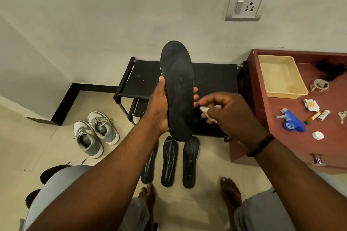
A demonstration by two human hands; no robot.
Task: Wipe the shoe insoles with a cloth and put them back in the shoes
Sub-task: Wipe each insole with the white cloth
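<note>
My left hand (158,108) grips a black insole (177,88) upright in front of me, thumb on its left edge, fingertips showing at its right edge. My right hand (228,112) is just right of the insole, its fingers curled around a small white object (203,109), mostly hidden; I cannot tell what it is. Three more black insoles (170,161) lie side by side on the floor between my feet, the leftmost partly hidden by my left arm. A pair of grey sneakers (95,133) stands on the floor to the left.
A black shoe rack (214,78) stands against the wall behind the insole. A reddish-brown cabinet (262,118) on the right carries a beige tray (281,77), a blue spray head (292,123), a white cap, a tape roll and small packets. Dark shoes lie at lower left.
</note>
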